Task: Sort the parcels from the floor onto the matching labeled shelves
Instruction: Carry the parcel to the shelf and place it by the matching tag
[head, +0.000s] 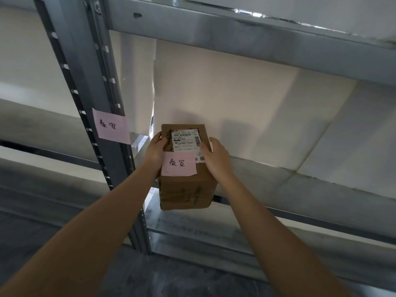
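Note:
A brown cardboard parcel (186, 189) sits at the front edge of a metal shelf (278, 181), partly overhanging it. On its top are a white shipping label (186, 139) and a pink note (178, 163) with two handwritten characters. My left hand (156, 150) grips the parcel's left side and my right hand (217, 156) grips its right side. A pink note (111, 126) with the same two characters is stuck on the grey upright post (100, 86) just left of the parcel.
A shelf beam (246, 35) runs overhead across the top. White sheeting (246, 99) hangs behind the shelf bay. A lower shelf level (257, 239) lies below, and dark floor (53, 213) spreads at the left and bottom.

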`<state>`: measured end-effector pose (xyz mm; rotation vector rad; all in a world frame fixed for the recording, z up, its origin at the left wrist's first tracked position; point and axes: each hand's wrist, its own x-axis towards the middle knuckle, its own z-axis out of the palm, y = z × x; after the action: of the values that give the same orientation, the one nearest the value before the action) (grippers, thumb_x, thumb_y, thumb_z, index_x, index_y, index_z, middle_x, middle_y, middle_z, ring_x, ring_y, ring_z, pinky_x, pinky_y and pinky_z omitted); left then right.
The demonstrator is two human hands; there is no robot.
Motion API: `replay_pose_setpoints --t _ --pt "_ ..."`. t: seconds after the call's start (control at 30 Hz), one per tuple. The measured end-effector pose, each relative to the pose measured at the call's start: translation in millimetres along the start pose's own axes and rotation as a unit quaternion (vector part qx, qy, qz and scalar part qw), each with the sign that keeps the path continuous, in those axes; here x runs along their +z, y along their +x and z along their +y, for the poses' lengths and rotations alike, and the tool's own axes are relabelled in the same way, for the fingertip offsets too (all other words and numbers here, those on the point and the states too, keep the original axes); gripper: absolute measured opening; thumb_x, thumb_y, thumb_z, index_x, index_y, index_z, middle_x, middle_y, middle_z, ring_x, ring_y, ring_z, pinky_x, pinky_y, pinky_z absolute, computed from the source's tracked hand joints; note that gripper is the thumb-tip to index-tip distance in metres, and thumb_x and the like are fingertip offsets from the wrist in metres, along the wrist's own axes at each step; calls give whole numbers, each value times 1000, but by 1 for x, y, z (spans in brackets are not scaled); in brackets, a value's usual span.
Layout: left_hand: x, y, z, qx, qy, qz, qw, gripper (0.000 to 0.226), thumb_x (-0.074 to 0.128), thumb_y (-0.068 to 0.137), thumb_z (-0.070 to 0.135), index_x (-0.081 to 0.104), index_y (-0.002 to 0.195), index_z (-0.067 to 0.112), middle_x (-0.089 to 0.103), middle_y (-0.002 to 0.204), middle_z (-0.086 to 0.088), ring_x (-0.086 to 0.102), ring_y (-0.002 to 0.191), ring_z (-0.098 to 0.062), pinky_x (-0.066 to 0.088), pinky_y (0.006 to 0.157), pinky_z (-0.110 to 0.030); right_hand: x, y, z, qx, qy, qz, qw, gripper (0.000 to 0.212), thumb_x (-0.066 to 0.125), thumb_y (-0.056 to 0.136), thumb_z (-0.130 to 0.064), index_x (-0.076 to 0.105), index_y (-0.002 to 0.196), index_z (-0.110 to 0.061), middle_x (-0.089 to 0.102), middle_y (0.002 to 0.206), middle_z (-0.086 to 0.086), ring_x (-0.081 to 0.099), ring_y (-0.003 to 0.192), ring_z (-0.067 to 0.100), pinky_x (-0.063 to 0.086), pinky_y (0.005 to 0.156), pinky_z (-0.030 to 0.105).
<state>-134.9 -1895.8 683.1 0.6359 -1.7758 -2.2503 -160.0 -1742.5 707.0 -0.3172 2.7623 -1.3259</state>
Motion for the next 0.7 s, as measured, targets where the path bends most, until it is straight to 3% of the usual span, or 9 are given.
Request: replay_pose_setpoints --t 0.07,0.17,0.27,0.33,0.43,0.5,0.6,0.7 --pt "4 2 -2 7 11 24 1000 37 37 97 24 41 134 22 63 117 -11 65 94 -27 57 76 -37 2 -16 -8 -119 -134 44 983 42 44 95 -40 47 131 -18 58 126 0 54 116 19 46 96 38" --pt "6 7 -5 93 121 52 987 35 32 91 34 49 121 31 55 130 -8 54 117 -26 45 99 -49 15 -48 -19 -198 -236 -16 951 58 50 90 -45 40 139 -16 44 146 7 39 135 25 30 111 43" --pt "-4 11 -4 178 383 34 906 45 27 93 29 46 133 29 29 153 -6 26 140 -23 26 112 -51 36 -68 -12 -244 -333 36 910 71 58 74 -61 48 126 -14 59 130 9 54 122 28 42 102 42" --pt "-12 13 -2 213 506 12 836 44 24 99 20 38 140 23 23 156 1 14 145 -18 13 116 -49 43 -69 -8 -223 -356 40 907 75 64 64 -64 51 120 -16 65 121 6 62 113 26 49 95 40" --pt "-27 11 1 264 591 -3 762 44 23 99 22 37 140 18 30 153 -1 20 143 -19 13 116 -48 43 -66 -1 -214 -360 30 908 71 66 67 -59 55 123 -17 63 127 7 60 119 26 46 99 43" --pt "-36 7 1 279 604 -4 746 43 24 98 26 39 137 15 37 149 -6 28 140 -22 17 116 -48 35 -64 7 -231 -351 22 907 66 56 80 -54 50 134 -16 52 141 10 47 132 29 32 109 47" --pt "-45 -7 -1 294 589 0 753 43 28 98 30 40 136 14 37 149 -8 26 141 -24 6 116 -37 10 -60 18 -226 -323 -24 919 62 35 90 -49 31 146 -23 27 157 9 18 147 25 4 117 42" --pt "-45 -22 -5 307 599 -15 739 49 33 97 35 35 141 13 28 154 -6 18 144 -22 0 116 -34 -13 -54 32 -210 -333 -26 919 61 43 90 -41 26 148 -29 19 160 5 12 148 23 4 119 41"
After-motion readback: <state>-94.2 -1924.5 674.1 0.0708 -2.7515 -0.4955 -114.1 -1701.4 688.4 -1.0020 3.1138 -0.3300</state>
